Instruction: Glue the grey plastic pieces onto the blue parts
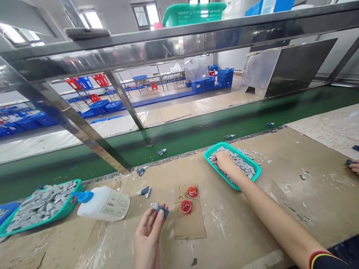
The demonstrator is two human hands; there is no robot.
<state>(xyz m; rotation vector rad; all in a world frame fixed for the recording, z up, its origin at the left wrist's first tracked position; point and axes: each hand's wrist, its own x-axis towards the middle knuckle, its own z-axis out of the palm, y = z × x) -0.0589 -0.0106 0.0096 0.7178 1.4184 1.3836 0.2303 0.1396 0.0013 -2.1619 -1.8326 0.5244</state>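
Note:
My left hand (148, 228) pinches a small dark-blue and light-grey plastic part (160, 210) between thumb and fingers, above the cardboard-covered bench. My right hand (225, 163) reaches into a green basket (257, 172) of small grey plastic pieces (240, 163). Its fingers are bent together and point down among the pieces; whatever they grip is hidden. Between my hands, two red caps (186, 206) with red liquid or paste in them rest on a small cardboard piece (190, 228). Another blue and grey part (145, 192) lies to the left.
A white bottle with a blue top (104, 203) lies on its side at left, beside a heaped green tray (68, 203). Behind runs a green conveyor belt (179, 140) carrying a few parts. A metal post (92, 138) slants up at left. Another person's hand (355, 166) shows at far right.

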